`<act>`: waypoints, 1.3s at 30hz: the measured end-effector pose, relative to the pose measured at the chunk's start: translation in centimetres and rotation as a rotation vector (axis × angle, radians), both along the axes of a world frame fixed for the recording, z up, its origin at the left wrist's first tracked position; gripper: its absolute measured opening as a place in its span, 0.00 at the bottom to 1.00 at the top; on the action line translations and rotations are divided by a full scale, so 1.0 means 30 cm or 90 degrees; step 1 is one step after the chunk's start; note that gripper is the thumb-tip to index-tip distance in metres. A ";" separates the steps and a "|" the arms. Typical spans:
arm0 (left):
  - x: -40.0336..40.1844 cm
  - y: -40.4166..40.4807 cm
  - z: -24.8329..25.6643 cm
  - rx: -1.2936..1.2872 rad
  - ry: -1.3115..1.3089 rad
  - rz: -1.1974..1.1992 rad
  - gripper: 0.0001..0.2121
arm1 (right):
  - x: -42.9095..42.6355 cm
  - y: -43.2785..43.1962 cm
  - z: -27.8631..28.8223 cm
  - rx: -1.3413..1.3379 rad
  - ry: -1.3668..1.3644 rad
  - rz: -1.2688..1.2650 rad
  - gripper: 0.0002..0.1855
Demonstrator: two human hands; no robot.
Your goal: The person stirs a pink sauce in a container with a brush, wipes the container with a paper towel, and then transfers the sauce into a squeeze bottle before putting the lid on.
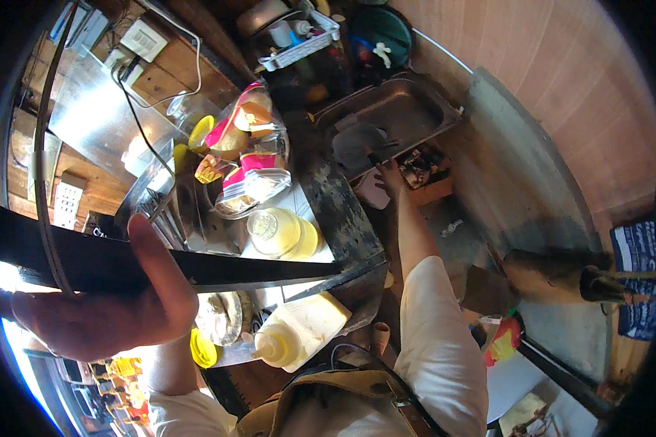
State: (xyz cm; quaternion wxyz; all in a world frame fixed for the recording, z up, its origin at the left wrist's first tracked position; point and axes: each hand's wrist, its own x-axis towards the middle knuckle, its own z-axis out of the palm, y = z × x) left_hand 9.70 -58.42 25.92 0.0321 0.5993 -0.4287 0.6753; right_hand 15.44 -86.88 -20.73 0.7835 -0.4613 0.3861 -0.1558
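My left hand (109, 306) is raised at the left, its fingers curled around a dark wooden post (240, 273) that crosses above the counter. My right hand (391, 177) reaches to the near edge of a metal sink (415, 104), fingers spread, beside a dark handle; whether it touches the handle is unclear. A round grey pan or lid (359, 145) lies in the sink. Close to the right hand are a pale block-shaped thing (373, 189) and a box of dark pieces (423, 166).
On the counter stand bread in plastic bags (246, 125), a jar of yellow liquid (281, 234) and a squeeze bottle (277, 345). A white basket (300, 46) and a green bucket (388, 33) are beyond the sink. A cylinder-shaped container (552, 276) stands at right.
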 end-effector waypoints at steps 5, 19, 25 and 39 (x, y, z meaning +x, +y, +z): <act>-0.044 -0.019 -0.021 -0.031 0.066 0.084 0.40 | -0.111 0.010 0.017 0.030 0.046 0.084 0.34; -0.008 0.117 0.055 0.173 0.271 -0.209 0.33 | -0.998 0.445 -0.200 0.067 0.351 0.127 0.25; -0.258 0.949 0.148 0.080 0.755 -0.312 0.20 | -1.084 0.851 0.069 -0.393 0.208 0.990 0.13; -0.811 1.777 -0.502 -0.375 1.359 -0.115 0.23 | -0.192 1.917 0.652 -1.028 -0.119 0.799 0.26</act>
